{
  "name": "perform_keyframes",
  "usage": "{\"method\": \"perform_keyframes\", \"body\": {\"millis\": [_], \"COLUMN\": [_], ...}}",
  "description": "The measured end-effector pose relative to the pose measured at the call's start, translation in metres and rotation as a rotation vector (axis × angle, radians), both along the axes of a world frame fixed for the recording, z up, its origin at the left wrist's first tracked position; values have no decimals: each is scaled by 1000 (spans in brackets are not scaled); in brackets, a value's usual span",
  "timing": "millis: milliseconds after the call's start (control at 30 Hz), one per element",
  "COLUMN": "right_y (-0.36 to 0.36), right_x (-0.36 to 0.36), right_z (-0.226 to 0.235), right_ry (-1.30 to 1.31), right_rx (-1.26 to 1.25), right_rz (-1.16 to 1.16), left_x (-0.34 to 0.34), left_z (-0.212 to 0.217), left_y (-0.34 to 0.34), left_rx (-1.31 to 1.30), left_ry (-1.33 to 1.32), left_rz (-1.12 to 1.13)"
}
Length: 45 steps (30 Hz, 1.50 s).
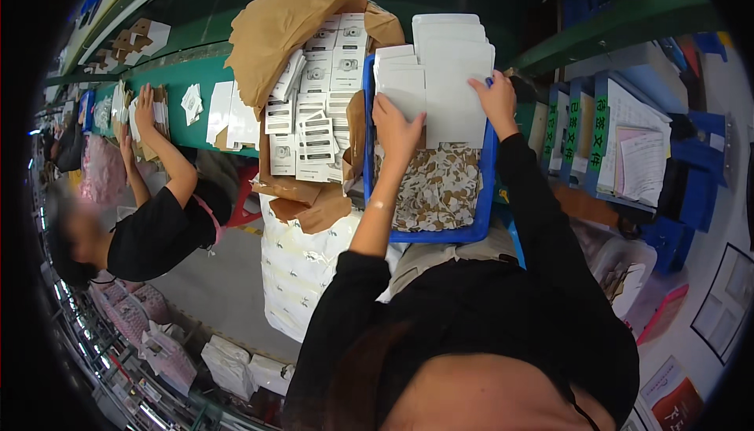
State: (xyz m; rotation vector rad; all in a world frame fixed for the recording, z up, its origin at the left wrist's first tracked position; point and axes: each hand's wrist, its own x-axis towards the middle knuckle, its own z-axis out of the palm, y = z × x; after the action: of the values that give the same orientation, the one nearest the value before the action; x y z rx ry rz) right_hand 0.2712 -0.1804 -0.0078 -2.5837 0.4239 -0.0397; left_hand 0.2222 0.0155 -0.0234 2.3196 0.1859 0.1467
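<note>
My left hand [399,129] lies with thumb and fingers apart at the lower edge of a stack of white cards [400,82]. My right hand [498,103] is curled at the right edge of a larger white card sheet [455,101], its thumb on the sheet. A small blue object [488,82] shows between its fingers; its kind is not clear. The cards and sheets rest over the far part of a blue bin [440,236]. In the bin's near part lie many small white and brown paper scraps [440,188].
Left of the bin stands an open brown carton [290,15] packed with white printed boxes [345,66]. Blue file holders [601,133] stand on the right. A co-worker [157,227] at the left handles card stacks on the green bench [181,78]. A green metal beam [605,27] crosses the upper right.
</note>
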Motion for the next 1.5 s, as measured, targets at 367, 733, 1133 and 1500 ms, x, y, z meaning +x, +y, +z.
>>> {"method": "perform_keyframes", "body": {"millis": [367, 733, 1133, 1500], "right_y": [-9, -26, -36, -46], "right_x": [-7, -93, -141, -120], "right_z": [-34, 11, 17, -1], "right_ry": [-125, -182, -168, -11], "right_rx": [120, 749, 644, 634], "right_rz": [-86, -117, 369, 229], "left_x": [10, -52, -64, -43], "left_z": [-15, -8, 11, 23], "left_y": [-40, -8, 11, 21], "left_rx": [173, -278, -862, -782], "left_ry": [17, -326, -181, -19], "left_rz": [306, 126, 42, -6]}}
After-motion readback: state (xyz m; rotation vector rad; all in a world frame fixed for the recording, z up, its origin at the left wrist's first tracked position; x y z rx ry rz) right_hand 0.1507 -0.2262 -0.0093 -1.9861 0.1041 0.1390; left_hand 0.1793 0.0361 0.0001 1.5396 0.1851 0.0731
